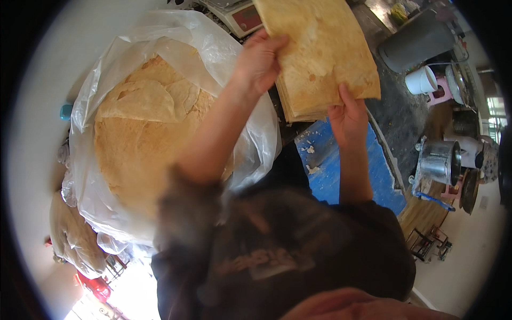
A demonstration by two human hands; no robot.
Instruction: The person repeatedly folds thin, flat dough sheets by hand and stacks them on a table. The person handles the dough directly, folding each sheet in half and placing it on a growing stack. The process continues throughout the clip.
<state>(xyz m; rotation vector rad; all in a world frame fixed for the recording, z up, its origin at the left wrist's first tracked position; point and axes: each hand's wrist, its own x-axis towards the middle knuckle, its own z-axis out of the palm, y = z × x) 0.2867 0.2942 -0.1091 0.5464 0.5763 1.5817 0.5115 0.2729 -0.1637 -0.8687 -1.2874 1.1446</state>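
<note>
Both of my hands hold a thin, folded-looking sheet of flatbread [320,44] by its edges. My left hand [260,60] pinches its left edge, with the thumb on top. At the near edge, my right hand [350,116] grips close to the right corner, thumb uppermost. Below the sheet, the edges of a stack of similar flatbread [302,114] show; the rest of the stack is hidden. To my left, a large clear plastic bag [256,132] lies open around big round flatbreads [136,140], with torn or folded pieces on top.
A scale [242,18] stands beyond my left hand. Crumbs lie on a blue surface [356,172] beneath my right forearm. Farther right are a grey cylinder [418,40], a white bucket [421,81] and a metal pot [440,162]. Another filled bag [76,236] sits at the lower left.
</note>
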